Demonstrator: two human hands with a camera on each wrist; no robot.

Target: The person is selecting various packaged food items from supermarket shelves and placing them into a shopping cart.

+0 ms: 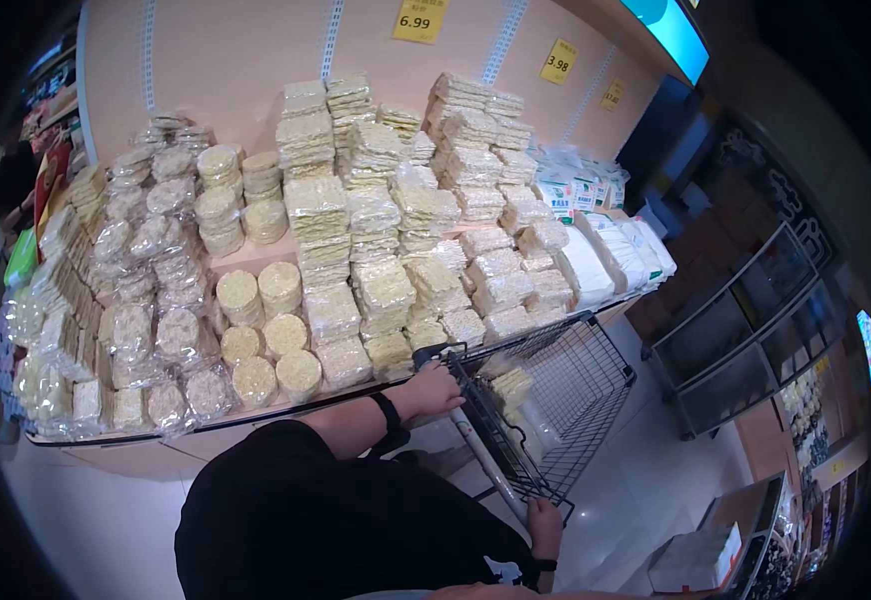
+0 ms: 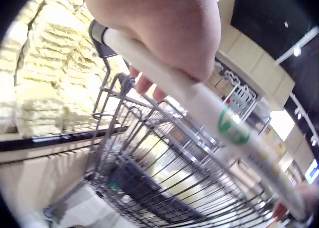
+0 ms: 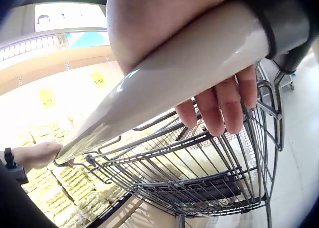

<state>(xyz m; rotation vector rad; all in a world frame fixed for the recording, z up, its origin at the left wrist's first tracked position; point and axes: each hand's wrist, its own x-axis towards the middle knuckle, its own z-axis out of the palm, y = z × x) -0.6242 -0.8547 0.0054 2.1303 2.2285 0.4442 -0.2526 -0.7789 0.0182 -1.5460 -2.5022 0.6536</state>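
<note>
A white shopping cart handle (image 1: pixel 488 462) runs between my two hands in the head view. My left hand (image 1: pixel 434 390) grips its far end, close to the shelf. In the left wrist view the fingertips (image 2: pixel 144 83) show beneath the bar. Around the near end curls my right hand (image 1: pixel 546 526), its fingers (image 3: pixel 219 108) hanging below the bar in the right wrist view. The wire shopping cart (image 1: pixel 581 400) holds a pack of pale yellow noodle cakes (image 1: pixel 512 388) and a clear plastic bag (image 1: pixel 536 432).
Stacked packs of dried noodle cakes (image 1: pixel 316 230) fill the shelf beside the cart. White bags (image 1: pixel 606 258) lie at its right end. Yellow price signs (image 1: pixel 419 20) hang behind. A metal rack (image 1: pixel 736 340) stands farther right, and a white box (image 1: pixel 696 560) is at lower right.
</note>
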